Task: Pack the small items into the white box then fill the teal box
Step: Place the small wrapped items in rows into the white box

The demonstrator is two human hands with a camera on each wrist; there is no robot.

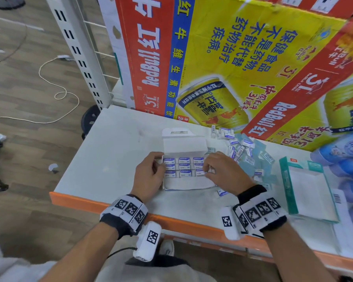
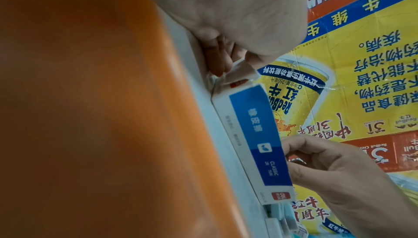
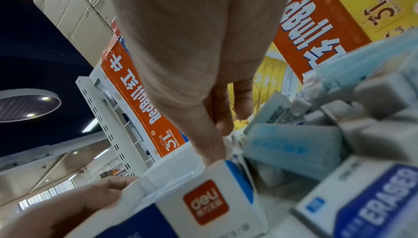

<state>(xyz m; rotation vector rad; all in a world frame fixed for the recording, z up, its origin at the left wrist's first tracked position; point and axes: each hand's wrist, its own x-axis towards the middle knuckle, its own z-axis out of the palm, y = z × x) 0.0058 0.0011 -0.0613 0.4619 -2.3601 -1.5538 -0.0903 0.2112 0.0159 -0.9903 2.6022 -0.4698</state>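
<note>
Your left hand (image 1: 149, 174) holds the left wall of the open white box (image 1: 186, 185) on the bench (image 1: 114, 155), its grip clamped on the cardboard. Your right hand (image 1: 222, 171) pinches an eraser (image 1: 200, 173) in the third row, its grip clamped. Loose erasers (image 1: 240, 151) lie further right, then the teal box (image 1: 308, 190) lying flat.

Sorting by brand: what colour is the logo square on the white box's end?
Red, with white lettering: logo on the white box, clearest from the right wrist.
</note>
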